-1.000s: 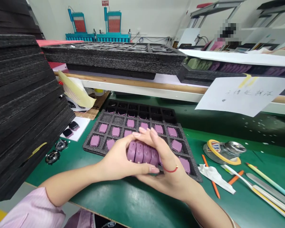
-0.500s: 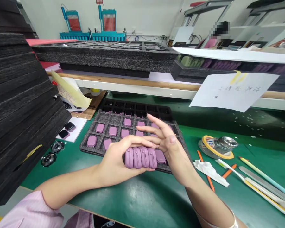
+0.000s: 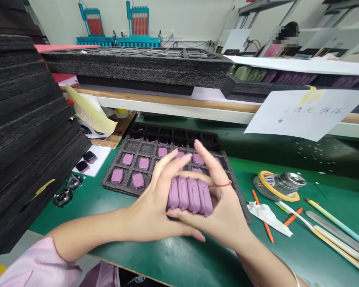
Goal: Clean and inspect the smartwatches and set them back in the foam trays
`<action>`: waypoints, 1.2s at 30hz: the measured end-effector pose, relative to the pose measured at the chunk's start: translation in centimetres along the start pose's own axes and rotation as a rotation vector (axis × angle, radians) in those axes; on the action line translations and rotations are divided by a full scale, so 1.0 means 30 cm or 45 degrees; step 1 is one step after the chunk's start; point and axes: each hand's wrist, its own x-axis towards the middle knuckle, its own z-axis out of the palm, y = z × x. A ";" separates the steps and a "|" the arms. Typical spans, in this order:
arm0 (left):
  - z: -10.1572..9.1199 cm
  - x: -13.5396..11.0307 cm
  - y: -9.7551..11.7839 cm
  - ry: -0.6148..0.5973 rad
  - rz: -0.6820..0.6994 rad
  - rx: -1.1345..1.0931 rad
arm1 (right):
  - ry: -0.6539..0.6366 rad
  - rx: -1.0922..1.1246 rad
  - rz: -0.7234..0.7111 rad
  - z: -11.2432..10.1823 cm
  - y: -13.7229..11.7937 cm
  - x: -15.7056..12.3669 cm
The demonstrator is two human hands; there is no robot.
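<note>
Now my right hand (image 3: 224, 211) closes on the row again and is not lifted away as before. My left hand (image 3: 151, 211) also grips it, so four purple moulded cases (image 3: 189, 196) are pressed between my curled fingers, above the black foam tray (image 3: 110, 182) lying on the green bench mat (image 3: 179, 255).

Surface finishes: matt, rough, glossy
Mauve plastic pieces (image 3: 188, 196) are showing smooth matt faces; charcoal foam tray (image 3: 109, 184) is looking rough; green tabletop (image 3: 179, 255) is shining glossy.
</note>
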 end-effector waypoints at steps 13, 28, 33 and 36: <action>0.004 0.049 -0.019 -0.021 -1.017 -1.574 | -0.020 -0.342 -0.276 -0.072 -0.012 0.033; 0.007 0.039 -0.041 -0.159 -0.851 -1.635 | 0.577 0.074 -0.415 -0.067 -0.014 0.021; -0.007 0.045 -0.028 -0.152 -0.795 -1.647 | 0.071 -0.142 -0.320 -0.052 -0.014 0.017; -0.006 0.049 -0.029 -0.171 -0.757 -1.677 | 0.044 -0.269 -0.368 -0.041 -0.014 0.019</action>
